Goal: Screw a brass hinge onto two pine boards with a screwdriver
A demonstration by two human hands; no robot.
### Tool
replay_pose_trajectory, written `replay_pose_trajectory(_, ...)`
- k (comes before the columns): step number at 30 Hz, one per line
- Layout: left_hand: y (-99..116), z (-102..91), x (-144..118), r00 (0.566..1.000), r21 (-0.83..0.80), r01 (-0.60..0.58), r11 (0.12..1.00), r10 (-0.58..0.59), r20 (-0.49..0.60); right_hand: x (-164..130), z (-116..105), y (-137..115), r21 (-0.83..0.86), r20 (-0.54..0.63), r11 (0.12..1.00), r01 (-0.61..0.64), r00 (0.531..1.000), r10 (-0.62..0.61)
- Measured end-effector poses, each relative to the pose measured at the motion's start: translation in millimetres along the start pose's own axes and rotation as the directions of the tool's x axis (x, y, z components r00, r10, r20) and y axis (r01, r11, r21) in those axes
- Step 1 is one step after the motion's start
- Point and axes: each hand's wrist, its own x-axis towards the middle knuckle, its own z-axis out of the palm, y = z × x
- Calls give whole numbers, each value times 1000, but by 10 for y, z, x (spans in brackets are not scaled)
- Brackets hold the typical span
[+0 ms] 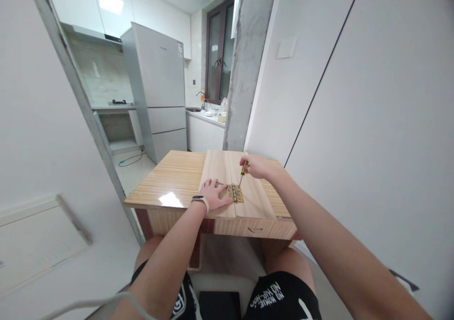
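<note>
My right hand (pixel 254 165) is closed around the yellow and black handle of a screwdriver (pixel 242 172). The screwdriver slants down, and its tip meets the right leaf of a brass hinge (pixel 235 193). This hinge lies opened flat across the seam between two pale wooden boards, the left board (pixel 214 166) and the right board (pixel 253 206). With fingers spread, my left hand (pixel 213 194) lies flat on the left board, its thumb at the hinge's left leaf. A small dark item shows by its fingertips, too small to name.
Beneath the boards stands a wooden desk (pixel 177 173) with a drawer (pixel 230 227) in front. A white wall panel (pixel 340 135) rises close on the right. Beyond the desk are a grey refrigerator (pixel 163 74), a sink counter (pixel 204 126) and a cable (pixel 131 159) on the floor.
</note>
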Motion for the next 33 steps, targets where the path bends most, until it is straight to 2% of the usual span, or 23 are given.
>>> replay_pose_trajectory(3, -10, 9, 1, 1000, -4, 3, 1000, -3, -5, 18, -21, 12, 16, 44, 1000, 4, 999, -4)
replay_pose_trajectory(12, 6, -19, -12, 1000, -2, 10, 1000, -10, 21, -30, 9, -20, 23, -65, 984, -177, 982, 178)
replay_pose_trajectory(17, 11, -28, -18, 999, 0, 14, 1000, -14, 31, -65, -51, -36, 54, 13, 976, -212, 977, 212)
replay_pose_trajectory(19, 12, -30, -21, 1000, -2, 11, 1000, -11, 24, -69, -50, -35, 16, -12, 982, -187, 982, 187)
replay_pose_trajectory(23, 13, -27, -22, 1000, -6, 0, 1000, 0, 3, -71, 9, -17, -51, -97, 997, -64, 994, 59)
replay_pose_trajectory(28, 9, -18, -18, 1000, -3, 9, 1000, -9, 3, -64, 55, 15, -32, -5, 999, 35, 999, -35)
replay_pose_trajectory(33, -15, 3, -13, 1000, -10, 8, 1000, -8, 2, -39, 30, 23, -14, 86, 999, 42, 995, -41)
